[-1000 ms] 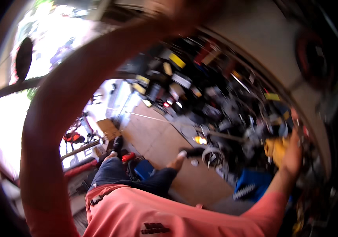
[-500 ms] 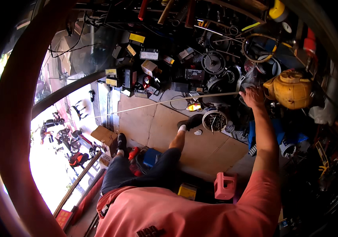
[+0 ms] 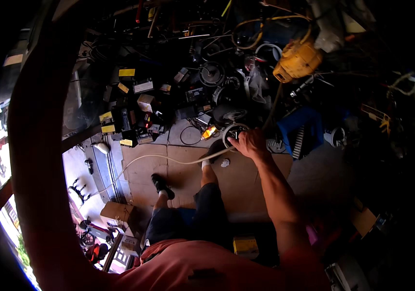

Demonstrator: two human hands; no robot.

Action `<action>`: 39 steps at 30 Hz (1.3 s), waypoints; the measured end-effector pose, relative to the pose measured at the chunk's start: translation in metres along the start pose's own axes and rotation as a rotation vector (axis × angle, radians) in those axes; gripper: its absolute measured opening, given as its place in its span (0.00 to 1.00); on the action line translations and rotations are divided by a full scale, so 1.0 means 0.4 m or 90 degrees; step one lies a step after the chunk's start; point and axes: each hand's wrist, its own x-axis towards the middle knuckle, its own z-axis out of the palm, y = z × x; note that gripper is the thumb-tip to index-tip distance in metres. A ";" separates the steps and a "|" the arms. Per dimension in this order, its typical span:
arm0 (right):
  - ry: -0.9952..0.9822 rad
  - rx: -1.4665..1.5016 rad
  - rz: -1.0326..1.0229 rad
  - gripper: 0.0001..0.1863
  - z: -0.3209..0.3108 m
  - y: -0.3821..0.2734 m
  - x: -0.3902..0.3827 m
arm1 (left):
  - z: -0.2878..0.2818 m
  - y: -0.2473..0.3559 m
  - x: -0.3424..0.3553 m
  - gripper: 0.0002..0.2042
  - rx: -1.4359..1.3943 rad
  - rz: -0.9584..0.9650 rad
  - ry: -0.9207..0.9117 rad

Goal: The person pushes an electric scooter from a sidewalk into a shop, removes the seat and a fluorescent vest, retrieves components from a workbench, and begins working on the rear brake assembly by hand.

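My right hand [image 3: 248, 144] is closed around the end of a long pale cord [image 3: 185, 162], its fingers curled. The cord hangs in a loose curve over the brown floor sheet [image 3: 197, 186] and runs left toward the bright doorway. Just behind my fingers is a round white-rimmed container [image 3: 225, 138], partly covered by the hand. My left hand does not show.
Several boxed batteries [image 3: 143, 87] stand at the far left. Wheels [image 3: 211, 73] and dark parts crowd the back. Beyond my hand lie a yellow machine part [image 3: 300, 60] and a blue crate [image 3: 285, 127]. A cardboard box [image 3: 117, 212] sits by the doorway.
My right hand has come nearer and away from the yellow machine part, still holding the cord. The cord was stretched nearly straight and now sags. The view has turned.
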 end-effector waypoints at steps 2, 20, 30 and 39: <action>0.045 0.015 -0.003 0.35 -0.036 -0.071 -0.093 | -0.035 0.007 -0.075 0.16 -0.021 -0.098 -0.060; 0.116 0.028 -0.002 0.38 0.005 -0.903 -0.494 | -1.272 -0.928 -2.148 0.19 -0.163 -0.908 -0.626; -0.158 -0.084 0.033 0.33 0.218 -0.794 -0.043 | -1.451 -1.136 -2.748 0.18 -0.363 -1.359 -0.176; -0.344 0.212 -0.012 0.22 0.283 -1.627 -0.059 | -1.617 -0.801 -2.981 0.13 -0.397 -1.801 -0.408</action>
